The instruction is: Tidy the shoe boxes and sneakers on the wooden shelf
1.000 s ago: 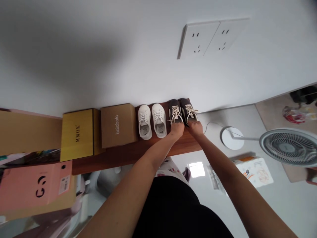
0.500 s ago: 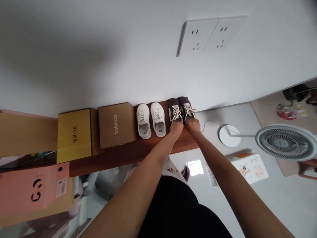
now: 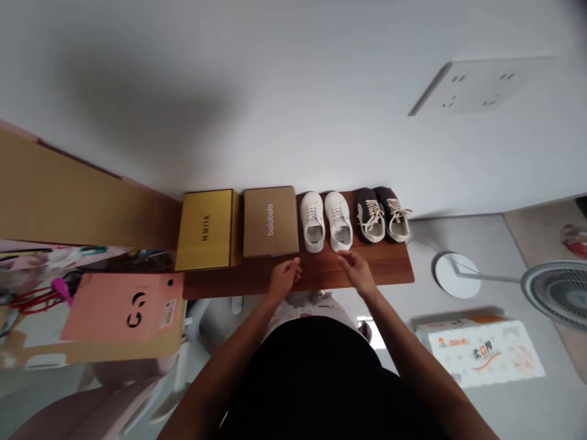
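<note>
A pair of dark grey sneakers [image 3: 383, 215] with cream laces stands at the right end of a brown wooden shelf [image 3: 389, 269], against the white wall. A pair of white sneakers [image 3: 326, 221] stands just left of them. My left hand [image 3: 284, 276] hovers over the shelf's front edge, below the brown box, fingers loosely apart and empty. My right hand [image 3: 355, 270] is held just below the white sneakers, open and empty, touching neither pair.
A brown "balabala" box [image 3: 270, 221] and a yellow "MMOK" box [image 3: 206, 230] stand left of the shoes. Pink box [image 3: 123, 305] and large cardboard box [image 3: 68, 195] lie further left. On the floor right: a fan [image 3: 557, 292], its white base [image 3: 454, 275], a printed package [image 3: 481, 353].
Both hands have let go of the dark grey sneakers and drawn back toward me and leftward. The view has shifted so the shelf sits further right.
</note>
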A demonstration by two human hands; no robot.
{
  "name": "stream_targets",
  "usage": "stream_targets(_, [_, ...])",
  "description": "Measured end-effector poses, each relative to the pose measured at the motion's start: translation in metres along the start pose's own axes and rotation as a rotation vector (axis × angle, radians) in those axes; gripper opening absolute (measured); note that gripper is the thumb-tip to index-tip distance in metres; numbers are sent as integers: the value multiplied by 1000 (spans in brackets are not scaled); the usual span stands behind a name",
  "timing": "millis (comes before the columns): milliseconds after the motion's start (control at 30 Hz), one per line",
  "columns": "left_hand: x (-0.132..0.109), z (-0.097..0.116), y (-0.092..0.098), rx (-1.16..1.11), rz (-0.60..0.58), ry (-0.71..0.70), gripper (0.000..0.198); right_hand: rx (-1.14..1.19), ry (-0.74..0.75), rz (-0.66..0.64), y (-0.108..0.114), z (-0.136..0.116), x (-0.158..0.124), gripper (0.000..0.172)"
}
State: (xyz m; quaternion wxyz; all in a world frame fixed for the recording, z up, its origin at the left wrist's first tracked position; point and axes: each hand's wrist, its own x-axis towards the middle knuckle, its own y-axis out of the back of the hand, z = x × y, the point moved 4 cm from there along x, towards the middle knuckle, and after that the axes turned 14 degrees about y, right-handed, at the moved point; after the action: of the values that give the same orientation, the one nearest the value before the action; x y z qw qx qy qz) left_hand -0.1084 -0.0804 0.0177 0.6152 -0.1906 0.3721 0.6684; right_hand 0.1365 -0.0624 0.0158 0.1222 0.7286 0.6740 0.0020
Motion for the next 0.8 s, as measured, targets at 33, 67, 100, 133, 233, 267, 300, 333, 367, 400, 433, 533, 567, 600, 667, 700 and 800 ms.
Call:
stream_targets(33, [0,-25,33,-155,89,98,45,135,-89,-40,-32,4,-14,39])
stream_targets(67, [1,-48,65,-309,167,178,41,249,-193,-90,-63,9,-26,39])
stream_targets(100, [3,-67,94,-457,226,230,32,326,-304,-111,-92,15,-35,38])
stream_targets(133, [6,-82,121,-587,278,284,27,393,-390,-122,-119,19,-40,35])
stream_targets(233, [25,-108,188,-826,360,415,26,484,-548,-30,-174,29,-32,31])
stream_targets(267, [33,-111,204,-870,370,448,24,484,-573,20,-185,31,-24,32])
stream_targets(300, [41,-111,218,-908,371,471,23,478,-582,57,-194,32,-15,33])
stream_targets(333, [49,-110,228,-945,366,489,22,476,-581,78,-202,33,-6,34])
stream_targets(367, [55,-108,236,-981,351,499,21,498,-578,102,-208,33,2,34])
stream_targets(400, [61,-105,241,-1011,332,503,19,535,-566,133,-214,32,8,33])
stream_targets(433, [64,-102,245,-1033,315,500,17,580,-550,173,-219,31,12,32])
stream_targets(533, [58,-92,253,-1046,306,426,15,673,-439,303,-230,22,7,31])
stream_targets(567, [51,-89,258,-1025,317,362,17,670,-372,343,-232,16,1,32])
stream_targets(600, [41,-85,263,-987,342,274,21,652,-293,384,-232,9,-6,34])
stream_targets(667, [17,-80,277,-824,445,49,30,550,-113,478,-228,-6,-24,40])
stream_targets(700, [5,-78,283,-694,520,-67,34,462,-26,523,-225,-15,-34,46])
stream_targets(800, [-20,-76,288,-180,642,-281,39,125,178,547,-214,-36,-56,68])
